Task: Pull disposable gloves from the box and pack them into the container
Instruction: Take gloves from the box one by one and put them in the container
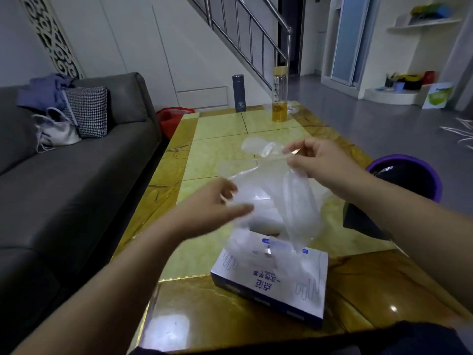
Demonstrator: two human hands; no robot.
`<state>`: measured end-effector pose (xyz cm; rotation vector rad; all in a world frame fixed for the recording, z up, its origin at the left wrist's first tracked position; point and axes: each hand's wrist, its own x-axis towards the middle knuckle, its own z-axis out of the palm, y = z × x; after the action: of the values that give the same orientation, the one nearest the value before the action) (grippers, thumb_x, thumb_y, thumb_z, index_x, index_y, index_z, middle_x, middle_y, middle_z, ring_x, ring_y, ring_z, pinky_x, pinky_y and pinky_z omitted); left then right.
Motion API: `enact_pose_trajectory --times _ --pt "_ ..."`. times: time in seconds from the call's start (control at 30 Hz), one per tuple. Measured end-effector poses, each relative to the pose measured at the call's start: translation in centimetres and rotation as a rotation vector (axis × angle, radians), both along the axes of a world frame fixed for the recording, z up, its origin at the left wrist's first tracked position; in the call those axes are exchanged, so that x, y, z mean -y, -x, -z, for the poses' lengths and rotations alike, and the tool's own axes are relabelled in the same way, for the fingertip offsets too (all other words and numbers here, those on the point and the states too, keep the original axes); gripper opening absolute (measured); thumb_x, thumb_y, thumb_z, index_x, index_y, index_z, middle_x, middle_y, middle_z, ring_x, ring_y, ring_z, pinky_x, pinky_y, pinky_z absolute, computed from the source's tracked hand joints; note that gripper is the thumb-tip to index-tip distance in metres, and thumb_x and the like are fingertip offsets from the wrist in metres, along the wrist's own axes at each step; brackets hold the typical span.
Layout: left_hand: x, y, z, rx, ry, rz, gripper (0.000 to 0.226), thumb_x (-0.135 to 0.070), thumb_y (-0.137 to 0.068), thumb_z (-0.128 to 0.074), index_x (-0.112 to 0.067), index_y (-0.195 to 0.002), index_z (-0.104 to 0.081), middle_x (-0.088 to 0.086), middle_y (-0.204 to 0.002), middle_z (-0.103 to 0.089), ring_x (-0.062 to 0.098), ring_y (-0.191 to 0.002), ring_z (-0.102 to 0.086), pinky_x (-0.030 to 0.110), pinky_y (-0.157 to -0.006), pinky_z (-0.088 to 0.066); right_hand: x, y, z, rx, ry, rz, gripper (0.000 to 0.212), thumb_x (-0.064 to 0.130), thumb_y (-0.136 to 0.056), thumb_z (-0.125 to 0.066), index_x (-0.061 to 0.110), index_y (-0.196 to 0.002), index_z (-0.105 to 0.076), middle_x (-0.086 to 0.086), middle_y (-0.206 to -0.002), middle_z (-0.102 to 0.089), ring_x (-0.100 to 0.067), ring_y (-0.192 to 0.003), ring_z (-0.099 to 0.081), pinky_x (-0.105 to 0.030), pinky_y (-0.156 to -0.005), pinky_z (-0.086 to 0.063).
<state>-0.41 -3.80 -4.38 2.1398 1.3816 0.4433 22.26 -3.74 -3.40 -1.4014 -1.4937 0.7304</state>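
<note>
Holding a clear glove (pixel 294 201) just above the box (pixel 271 278) on the table (pixel 217 129), pinched at its top by the right hand (pixel 320 162) and at its side by the left hand (pixel 217 201).

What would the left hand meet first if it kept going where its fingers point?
The glove hanging from the right hand over the box, just ahead of the left hand; contact is too blurred to tell.
</note>
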Motion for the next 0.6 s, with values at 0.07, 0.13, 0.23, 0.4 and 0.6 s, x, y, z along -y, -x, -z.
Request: enact_pose_trajectory --times 0.07,0.13,0.23,0.4,0.6 --pt "-0.7 0.2 -0.7 0.091 -0.13 -0.116 0.078 -0.059 -0.076 -0.065 -0.028 -0.14 -0.034 -0.006 -0.138 -0.038 0.007 -0.118 -0.043 0.024 -0.093 -0.039 0.2 0.8 -0.8 0.097 0.013 -0.106 0.016 0.01 -0.087 -0.063 0.023 -0.096 -0.066 0.005 -0.071 -0.055 -0.005 -0.065 -0.052 -0.02 -0.068 -0.045" --pt "-1.1 -0.5 -1.2 0.035 -0.233 -0.122 0.081 -0.064 -0.073 -0.064 -0.027 -0.14 -0.037 -0.007 -0.141 -0.035 0.007 -0.121 -0.039 0.024 -0.094 -0.034 0.4 1.7 -1.6 0.192 0.023 -0.223 0.017 0.011 -0.087 -0.064 0.022 -0.1 -0.066 0.01 -0.067 -0.053 0.003 -0.056 -0.047 -0.01 -0.057 -0.04" --pt "-1.8 -1.9 -1.5 0.066 -0.243 -0.035 0.048 -0.06 -0.079 -0.062 -0.017 -0.099 -0.065 -0.005 -0.088 -0.062 0.001 -0.069 -0.051 0.019 -0.06 -0.038 0.5 2.7 -2.6 0.296 -0.001 -0.319 0.019 0.012 -0.085 -0.067 0.022 -0.1 -0.065 0.009 -0.068 -0.053 0.001 -0.058 -0.046 -0.013 -0.059 -0.039" --pt "-3.2 -1.9 -2.0 0.542 0.127 -0.073 0.015 -0.024 -0.091 -0.062 -0.011 -0.084 -0.06 0.002 -0.073 -0.068 0.011 -0.071 -0.07 0.03 -0.075 -0.057 -0.4 2.0 -2.8 0.224 -0.06 -0.077 0.053 0.027 -0.082 -0.072 0.029 -0.129 -0.048 0.005 -0.109 -0.056 -0.005 -0.092 -0.058 -0.021 -0.076 -0.049" --pt "-4.8 -0.2 -0.2 0.932 0.336 -0.253 0.011 -0.016 -0.096 -0.053 -0.008 -0.097 -0.06 0.01 -0.096 -0.063 0.023 -0.078 -0.059 0.024 -0.064 -0.055 0.2 0.8 1.7 -0.402 0.36 0.053 0.086 0.044 -0.079 -0.07 0.032 -0.148 -0.02 -0.012 -0.142 -0.041 -0.028 -0.115 -0.053 -0.037 -0.083 -0.051"
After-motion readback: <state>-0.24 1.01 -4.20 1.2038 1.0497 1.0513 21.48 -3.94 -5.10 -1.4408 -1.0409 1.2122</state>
